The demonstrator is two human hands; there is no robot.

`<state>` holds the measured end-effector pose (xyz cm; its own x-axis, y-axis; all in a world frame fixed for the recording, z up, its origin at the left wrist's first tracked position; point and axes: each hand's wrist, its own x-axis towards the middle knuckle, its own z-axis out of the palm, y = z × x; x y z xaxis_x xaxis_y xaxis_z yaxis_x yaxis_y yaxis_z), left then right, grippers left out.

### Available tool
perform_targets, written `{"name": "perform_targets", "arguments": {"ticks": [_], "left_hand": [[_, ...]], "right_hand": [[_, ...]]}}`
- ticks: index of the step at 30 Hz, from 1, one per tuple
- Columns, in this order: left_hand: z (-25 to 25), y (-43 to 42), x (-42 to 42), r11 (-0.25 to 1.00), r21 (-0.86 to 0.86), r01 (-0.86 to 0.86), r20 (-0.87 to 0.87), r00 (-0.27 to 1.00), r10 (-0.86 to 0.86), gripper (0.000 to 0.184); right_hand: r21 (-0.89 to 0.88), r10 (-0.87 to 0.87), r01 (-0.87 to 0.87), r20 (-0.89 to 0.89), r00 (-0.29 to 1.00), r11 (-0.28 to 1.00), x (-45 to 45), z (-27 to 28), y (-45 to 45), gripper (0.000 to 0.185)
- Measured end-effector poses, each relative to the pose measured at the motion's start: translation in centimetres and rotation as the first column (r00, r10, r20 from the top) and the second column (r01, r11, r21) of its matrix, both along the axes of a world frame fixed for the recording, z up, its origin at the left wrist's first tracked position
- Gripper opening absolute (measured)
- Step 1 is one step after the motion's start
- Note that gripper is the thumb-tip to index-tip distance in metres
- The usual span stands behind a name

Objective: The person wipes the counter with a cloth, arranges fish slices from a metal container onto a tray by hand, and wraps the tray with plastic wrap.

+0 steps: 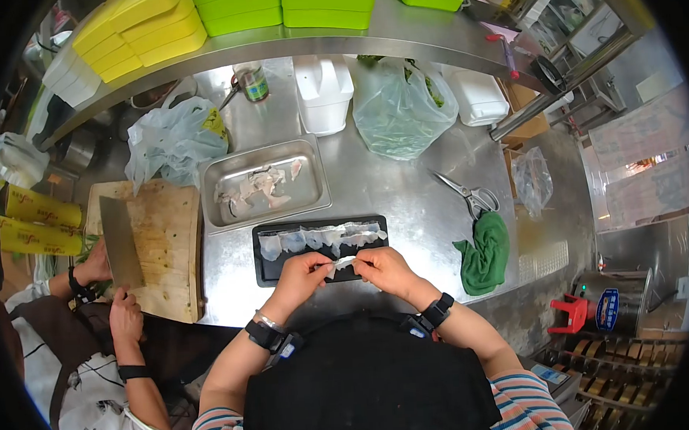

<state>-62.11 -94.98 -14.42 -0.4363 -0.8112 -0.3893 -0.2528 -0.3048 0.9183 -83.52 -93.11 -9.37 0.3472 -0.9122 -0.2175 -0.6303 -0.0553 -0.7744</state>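
Note:
My left hand [303,279] and my right hand [388,272] pinch a thin whitish slice [343,263], possibly fish, between their fingertips. They hold it over the near edge of a black rectangular tray [262,272]. A row of translucent pale slices [314,238] lies along the tray's far half. Behind the tray sits a steel pan [228,153] with pinkish-white raw pieces [261,188] scattered on its bottom.
At the left, a co-worker's hands [125,314] hold a cleaver [120,238] over a wooden cutting board [167,255]. Scissors [468,194] and a green cloth [484,254] lie at the right. Plastic bags [405,114] and a white container [324,99] stand beneath a steel shelf [304,42].

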Motion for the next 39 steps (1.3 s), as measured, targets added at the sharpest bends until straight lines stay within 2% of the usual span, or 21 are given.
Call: {"name": "perform_targets", "arguments": {"ticks": [4, 5, 7, 8, 9, 10, 11, 13, 14, 17, 19, 20, 22, 26, 28, 29, 31, 33, 35, 37, 39], "left_hand": [[0.6, -1.1, -1.7, 0.998, -0.045, 0.044, 0.061, 0.997, -0.041, 0.014], [0.4, -1.2, -2.2, 0.998, -0.040, 0.048, 0.058, 0.997, -0.046, 0.014], [0.0, -1.6, -3.2, 0.957, -0.271, 0.100, 0.111, 0.991, -0.072, 0.011], [0.0, -1.8, -3.6, 0.957, -0.269, 0.104, 0.109, 0.991, -0.077, 0.011], [0.0, -2.1, -4.1, 0.923, -0.371, 0.101, 0.146, 0.988, -0.049, 0.010], [0.1, -2.4, -4.5, 0.877, -0.469, 0.101, 0.180, 0.984, -0.017, 0.009], [-0.1, -2.5, -4.9, 0.876, -0.470, 0.104, 0.181, 0.983, -0.019, 0.009], [-1.0, -2.7, -5.6, 0.737, -0.666, 0.116, 0.236, 0.970, 0.061, 0.010], [-1.1, -2.8, -5.9, 0.736, -0.666, 0.120, 0.239, 0.969, 0.058, 0.010], [-1.5, -2.9, -6.6, 0.738, -0.648, 0.188, 0.363, 0.928, 0.082, 0.013], [-1.5, -2.8, -6.8, 0.717, -0.657, 0.232, 0.446, 0.887, 0.122, 0.016], [-1.3, -2.8, -6.9, 0.716, -0.658, 0.235, 0.447, 0.887, 0.120, 0.016], [-0.7, -2.7, -6.8, 0.773, -0.589, 0.235, 0.517, 0.845, 0.137, 0.018], [-0.7, -2.8, -6.3, 0.750, -0.622, 0.223, 0.504, 0.848, 0.165, 0.020], [-0.3, -2.8, -5.7, 0.740, -0.650, 0.172, 0.436, 0.882, 0.178, 0.018], [0.1, -2.9, -5.2, 0.735, -0.657, 0.167, 0.446, 0.873, 0.200, 0.018], [1.1, -3.6, -3.8, 0.755, -0.644, 0.119, 0.418, 0.882, 0.217, 0.016], [2.1, -5.0, -1.3, 0.757, -0.644, 0.109, 0.426, 0.873, 0.236, 0.012], [2.8, -7.7, 2.2, 0.646, -0.755, 0.109, 0.388, 0.869, 0.306, 0.008], [4.2, -10.6, 4.9, 0.669, -0.736, 0.104, 0.488, 0.766, 0.418, 0.008], [3.8, -13.6, 6.8, 0.677, -0.714, 0.179, 0.567, 0.715, 0.409, 0.008]], "right_hand": [[0.073, -0.083, 0.083, 0.000, 0.997, 0.994, -1.5, -1.7, 0.6, 0.027], [0.079, -0.149, 0.144, 0.056, 0.987, 0.986, -2.2, -2.3, 1.0, 0.027], [0.091, -0.219, 0.209, 0.106, 0.970, 0.974, -3.3, -3.6, 1.4, 0.027], [0.057, -0.229, 0.226, 0.050, 0.972, 0.972, -3.5, -3.7, 1.4, 0.027], [0.021, -0.241, 0.241, -0.003, 0.971, 0.970, -3.7, -3.8, 1.3, 0.028], [0.030, -0.268, 0.267, 0.042, 0.963, 0.963, -3.9, -3.8, 1.3, 0.026], [0.029, -0.270, 0.269, 0.044, 0.962, 0.963, -4.1, -4.0, 1.2, 0.026], [-0.038, -0.294, 0.293, -0.023, 0.956, 0.955, -4.4, -4.6, 1.0, 0.025], [-0.038, -0.298, 0.297, -0.020, 0.954, 0.954, -4.4, -4.5, 0.8, 0.025], [-0.012, -0.353, 0.357, -0.186, 0.917, 0.934, -4.2, -4.4, 0.3, 0.025], [-0.248, -0.327, 0.264, -0.262, 0.908, 0.932, -3.9, -4.5, 0.2, 0.026], [-0.248, -0.329, 0.266, -0.262, 0.907, 0.931, -3.7, -4.4, 0.1, 0.026], [-0.109, -0.340, 0.322, -0.353, 0.872, 0.940, -3.5, -4.1, -0.2, 0.027], [-0.098, -0.340, 0.328, -0.371, 0.864, 0.940, -3.6, -4.0, -0.3, 0.028], [-0.280, -0.331, 0.244, -0.323, 0.887, 0.928, -4.0, -4.4, 0.2, 0.032], [-0.288, -0.318, 0.230, -0.307, 0.897, 0.929, -4.2, -4.8, 0.2, 0.032], [-0.226, -0.368, 0.305, -0.333, 0.868, 0.925, -4.5, -5.5, -0.1, 0.040], [-0.092, -0.314, 0.303, -0.375, 0.872, 0.949, -4.9, -3.5, 0.0, 0.048], [-0.093, -0.367, 0.356, -0.317, 0.874, 0.930, -5.7, -2.8, 0.4, 0.051], [-0.012, -0.374, 0.390, -0.311, 0.874, 0.921, -6.1, -1.3, 0.6, 0.051], [0.001, -0.437, 0.453, -0.256, 0.862, 0.892, -6.4, -0.9, 1.2, 0.048]]}}
